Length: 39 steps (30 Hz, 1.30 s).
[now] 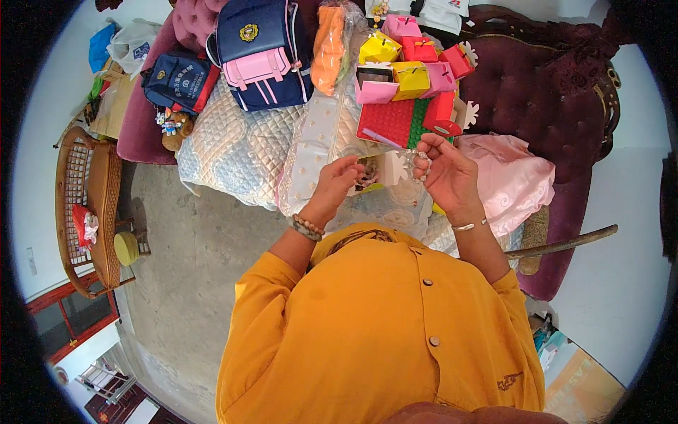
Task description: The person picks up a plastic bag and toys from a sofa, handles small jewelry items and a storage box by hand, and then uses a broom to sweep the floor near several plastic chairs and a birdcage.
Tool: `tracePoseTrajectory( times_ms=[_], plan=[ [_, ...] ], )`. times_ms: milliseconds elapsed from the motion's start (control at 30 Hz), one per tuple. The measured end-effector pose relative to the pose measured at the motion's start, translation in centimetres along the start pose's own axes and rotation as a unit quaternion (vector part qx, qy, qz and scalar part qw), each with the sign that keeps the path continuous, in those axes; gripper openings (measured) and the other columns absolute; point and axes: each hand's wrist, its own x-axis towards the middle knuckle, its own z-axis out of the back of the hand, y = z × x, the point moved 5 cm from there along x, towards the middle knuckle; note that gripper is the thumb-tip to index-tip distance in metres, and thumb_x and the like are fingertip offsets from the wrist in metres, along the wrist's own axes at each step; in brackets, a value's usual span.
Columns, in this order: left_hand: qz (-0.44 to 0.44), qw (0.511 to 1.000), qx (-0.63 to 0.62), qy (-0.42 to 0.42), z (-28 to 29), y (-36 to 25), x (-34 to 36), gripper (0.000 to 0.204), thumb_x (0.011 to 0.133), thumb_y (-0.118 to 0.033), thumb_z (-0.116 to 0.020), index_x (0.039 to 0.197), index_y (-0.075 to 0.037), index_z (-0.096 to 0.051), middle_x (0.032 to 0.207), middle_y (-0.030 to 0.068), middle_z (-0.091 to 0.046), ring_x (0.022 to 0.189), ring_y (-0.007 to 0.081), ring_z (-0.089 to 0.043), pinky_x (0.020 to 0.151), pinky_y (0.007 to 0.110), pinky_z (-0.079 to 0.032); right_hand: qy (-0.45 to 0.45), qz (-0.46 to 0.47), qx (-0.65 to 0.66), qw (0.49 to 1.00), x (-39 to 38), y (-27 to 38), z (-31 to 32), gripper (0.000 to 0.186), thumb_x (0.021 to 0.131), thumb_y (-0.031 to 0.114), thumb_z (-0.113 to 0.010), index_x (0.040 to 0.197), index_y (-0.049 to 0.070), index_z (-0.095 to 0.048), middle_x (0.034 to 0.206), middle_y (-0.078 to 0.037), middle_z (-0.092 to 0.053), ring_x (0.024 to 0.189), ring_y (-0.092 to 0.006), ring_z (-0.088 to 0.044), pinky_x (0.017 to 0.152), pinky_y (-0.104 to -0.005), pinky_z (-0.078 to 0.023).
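Observation:
My right hand [452, 177] pinches a small string of pale, shiny beads [421, 166] that hangs from its fingertips. My left hand [332, 185] grips the left side of a small open box [390, 169] with a white scalloped flap. Inside the box lie dark and coloured small pieces [369, 175], too small to name. The beads hang just right of the box's flap. Past my hands, a red studded board [387, 121] and a green studded board [418, 116] lie with a pale purple stick [381, 136] on the red one.
Several small pink, yellow and red boxes [411, 79] are piled beyond the boards. A pink satin cloth [508, 177] lies to the right, near a wooden stick [565, 242]. Farther left are a navy and pink schoolbag [261, 60], a smaller blue bag [180, 81] and a wicker chair [102, 212].

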Motion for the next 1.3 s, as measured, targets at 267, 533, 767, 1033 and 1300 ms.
tracePoseTrajectory(
  times_ms=[267,533,767,1033,1300],
  plan=[
    [-0.138,0.989,-0.041,0.038,-4.7,-4.4,-2.2,0.045,0.090,-0.021,-0.060,0.127,0.001,-0.047,0.114,0.0094,-0.060,0.099,0.0138,-0.058,0.087,0.030,-0.046,0.031,-0.068,0.028,0.997,0.1,-2.5,-1.2,0.037,0.090,0.028,-0.050,0.113,-0.001,-0.053,0.100,-0.011,-0.059,0.080,-0.0212,-0.056,0.072,-0.0351,-0.048],
    [-0.086,0.981,-0.163,0.065,-4.0,-4.6,-2.5,0.017,0.091,-0.011,-0.056,0.105,-0.002,-0.059,0.091,0.0043,-0.064,0.083,0.0119,-0.061,0.081,0.028,-0.049,0.034,-0.054,-0.025,0.998,0.4,-2.0,-1.7,0.035,0.090,0.026,-0.051,0.113,-0.001,-0.052,0.105,-0.010,-0.058,0.087,-0.0222,-0.058,0.079,-0.0381,-0.049],
    [-0.073,0.953,-0.278,0.097,-4.0,-5.0,-2.7,0.019,0.093,-0.010,-0.052,0.109,-0.002,-0.056,0.090,0.0086,-0.065,0.084,0.0176,-0.065,0.078,0.033,-0.054,-0.032,-0.070,-0.129,0.989,0.6,-3.6,-0.8,0.034,0.087,0.022,-0.060,0.112,0.000,-0.054,0.106,-0.009,-0.059,0.093,-0.0223,-0.061,0.083,-0.0376,-0.050],
    [-0.086,0.931,-0.335,0.113,-3.4,-4.6,-2.7,0.023,0.093,-0.011,-0.052,0.114,-0.001,-0.053,0.097,0.0117,-0.065,0.089,0.0222,-0.065,0.079,0.037,-0.055,-0.031,-0.169,-0.242,0.955,-0.4,-5.4,-0.7,0.020,0.086,0.014,-0.061,0.103,0.005,-0.058,0.094,-0.006,-0.063,0.082,-0.0180,-0.064,0.074,-0.0327,-0.052],
    [-0.079,0.933,-0.337,0.102,-3.4,-4.9,-3.3,0.035,0.093,-0.010,-0.051,0.126,0.001,-0.046,0.107,0.0149,-0.064,0.096,0.0236,-0.064,0.083,0.036,-0.055,-0.029,-0.082,-0.122,0.989,0.0,-3.8,-1.3,0.016,0.085,0.011,-0.060,0.100,0.006,-0.058,0.092,-0.005,-0.064,0.083,-0.0149,-0.062,0.072,-0.0319,-0.051]
  ],
)
